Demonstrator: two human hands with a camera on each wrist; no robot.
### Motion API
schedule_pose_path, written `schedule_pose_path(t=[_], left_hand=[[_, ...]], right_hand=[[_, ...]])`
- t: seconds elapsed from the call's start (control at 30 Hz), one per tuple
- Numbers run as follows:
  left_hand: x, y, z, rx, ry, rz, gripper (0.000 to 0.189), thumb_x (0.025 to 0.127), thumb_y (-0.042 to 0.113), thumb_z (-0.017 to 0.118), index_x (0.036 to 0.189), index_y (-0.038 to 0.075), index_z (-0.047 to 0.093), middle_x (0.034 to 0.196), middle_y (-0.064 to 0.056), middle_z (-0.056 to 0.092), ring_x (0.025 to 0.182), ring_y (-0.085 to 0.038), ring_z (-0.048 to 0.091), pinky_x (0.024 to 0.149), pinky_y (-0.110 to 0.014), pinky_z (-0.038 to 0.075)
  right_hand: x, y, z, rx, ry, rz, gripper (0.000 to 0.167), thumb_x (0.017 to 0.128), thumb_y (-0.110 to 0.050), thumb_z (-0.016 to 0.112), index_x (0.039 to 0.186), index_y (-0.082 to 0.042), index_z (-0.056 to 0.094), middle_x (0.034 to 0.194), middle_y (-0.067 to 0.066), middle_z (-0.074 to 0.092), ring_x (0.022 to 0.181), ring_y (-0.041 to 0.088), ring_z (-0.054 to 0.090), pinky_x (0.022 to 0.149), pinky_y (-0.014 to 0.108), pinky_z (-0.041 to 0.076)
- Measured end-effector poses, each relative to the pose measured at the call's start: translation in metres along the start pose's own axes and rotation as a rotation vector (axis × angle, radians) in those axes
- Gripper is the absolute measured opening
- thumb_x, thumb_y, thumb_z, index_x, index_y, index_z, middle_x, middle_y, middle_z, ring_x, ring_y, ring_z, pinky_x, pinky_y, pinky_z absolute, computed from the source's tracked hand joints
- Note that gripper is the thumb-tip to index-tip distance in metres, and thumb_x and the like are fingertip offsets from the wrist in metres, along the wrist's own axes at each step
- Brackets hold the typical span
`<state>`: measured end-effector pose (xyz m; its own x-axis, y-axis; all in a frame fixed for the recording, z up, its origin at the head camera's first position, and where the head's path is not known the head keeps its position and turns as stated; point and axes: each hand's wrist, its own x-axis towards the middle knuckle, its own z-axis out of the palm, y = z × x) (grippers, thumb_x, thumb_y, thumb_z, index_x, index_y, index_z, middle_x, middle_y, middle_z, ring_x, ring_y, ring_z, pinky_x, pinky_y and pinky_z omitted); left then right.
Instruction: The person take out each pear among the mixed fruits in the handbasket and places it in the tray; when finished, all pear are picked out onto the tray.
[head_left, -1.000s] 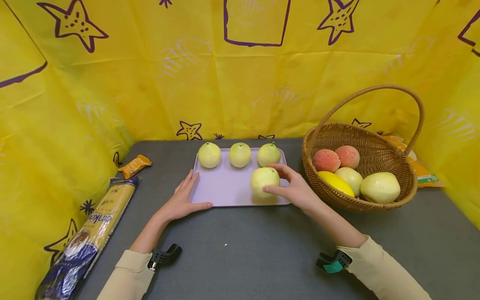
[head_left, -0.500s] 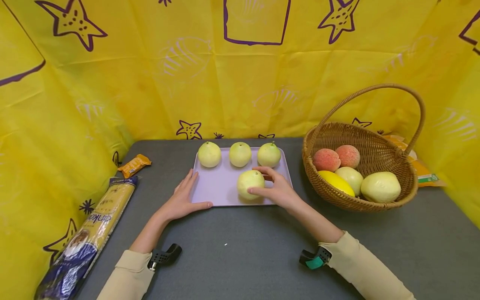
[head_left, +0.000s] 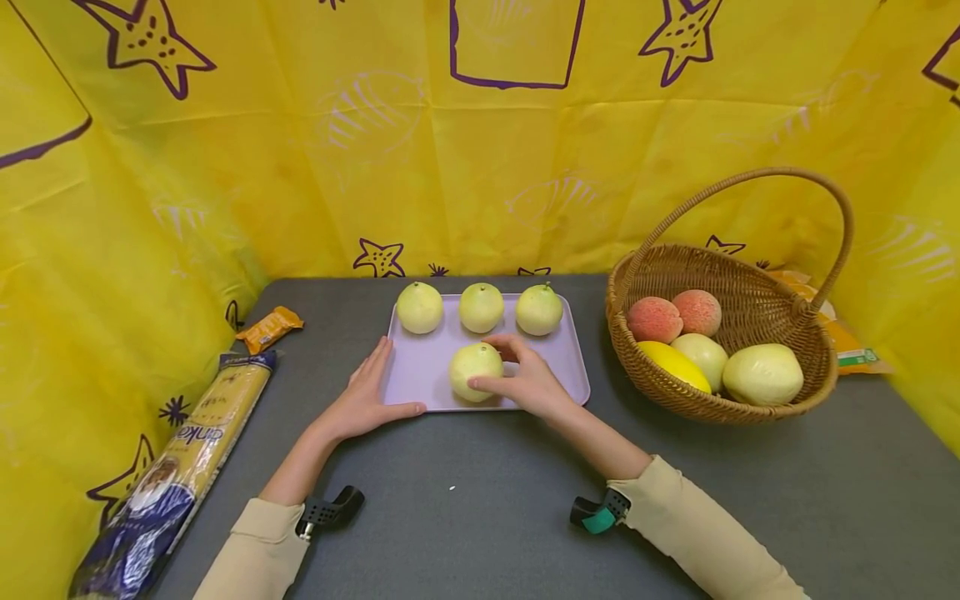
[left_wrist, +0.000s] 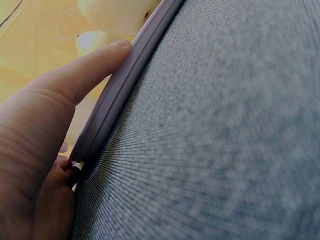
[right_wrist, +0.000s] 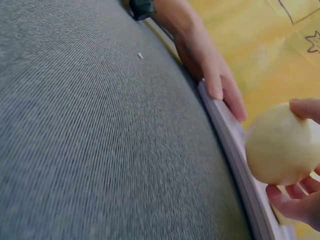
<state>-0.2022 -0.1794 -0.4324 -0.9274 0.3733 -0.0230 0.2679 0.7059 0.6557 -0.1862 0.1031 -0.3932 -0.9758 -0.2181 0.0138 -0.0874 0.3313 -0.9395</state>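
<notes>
A round pale yellow-green fruit [head_left: 475, 372] is over the front middle of the lilac tray [head_left: 420, 375]. My right hand [head_left: 528, 379] grips it from the right side, thumb in front and fingers behind. Whether its base touches the tray I cannot tell. In the right wrist view the thumb and fingertips press the fruit [right_wrist: 280, 145] from opposite sides. Three similar fruits, the left one [head_left: 419, 308], middle one [head_left: 481, 308] and right one [head_left: 538, 310], stand along the tray's back edge. My left hand [head_left: 365, 396] rests straight-fingered against the tray's front-left corner, its thumb [left_wrist: 95, 67] on the rim.
Right of the tray, a wicker basket [head_left: 720, 408] with a tall handle holds two peaches [head_left: 677, 317], a yellow fruit [head_left: 673, 367] and pale fruits [head_left: 763, 374]. An orange packet [head_left: 270, 330] and a long noodle-like package [head_left: 195, 454] lie left. Yellow cloth [head_left: 480, 183] encloses the table.
My right hand has moved the gripped fruit leftward across the front of the tray, from near the right end to the middle. The left hand has stayed at its corner.
</notes>
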Motion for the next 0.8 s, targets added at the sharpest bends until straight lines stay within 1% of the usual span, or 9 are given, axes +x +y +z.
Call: schedule_pose_path(t=[0.33, 0.6, 0.8], left_hand=[[0.001, 0.0, 0.0, -0.008, -0.003, -0.006, 0.122, 0.077, 0.053, 0.077, 0.155, -0.001, 0.0, 0.161, -0.02, -0.003, 0.147, -0.039, 0.001, 0.112, -0.06, 0.002], [0.001, 0.001, -0.001, -0.014, -0.008, -0.005, 0.122, 0.077, 0.051, 0.078, 0.154, -0.003, 0.0, 0.161, -0.022, -0.003, 0.146, -0.041, 0.0, 0.112, -0.06, 0.002], [0.0, 0.001, -0.002, -0.021, -0.01, -0.001, 0.122, 0.077, 0.05, 0.078, 0.154, -0.004, 0.0, 0.161, -0.022, -0.004, 0.146, -0.041, 0.0, 0.112, -0.061, 0.002]], right_hand=[[0.009, -0.002, 0.022, -0.027, 0.016, -0.03, 0.063, 0.074, -0.026, 0.086, 0.129, -0.013, 0.058, 0.122, 0.001, 0.062, 0.114, 0.021, 0.054, 0.096, 0.043, 0.042], [0.016, -0.007, 0.035, -0.053, -0.016, -0.061, 0.065, 0.075, -0.027, 0.085, 0.132, -0.013, 0.057, 0.121, 0.001, 0.062, 0.112, 0.021, 0.054, 0.093, 0.043, 0.045], [0.021, -0.01, 0.047, -0.081, -0.03, -0.084, 0.064, 0.076, -0.029, 0.084, 0.133, -0.012, 0.058, 0.123, 0.002, 0.062, 0.112, 0.022, 0.055, 0.091, 0.04, 0.047]])
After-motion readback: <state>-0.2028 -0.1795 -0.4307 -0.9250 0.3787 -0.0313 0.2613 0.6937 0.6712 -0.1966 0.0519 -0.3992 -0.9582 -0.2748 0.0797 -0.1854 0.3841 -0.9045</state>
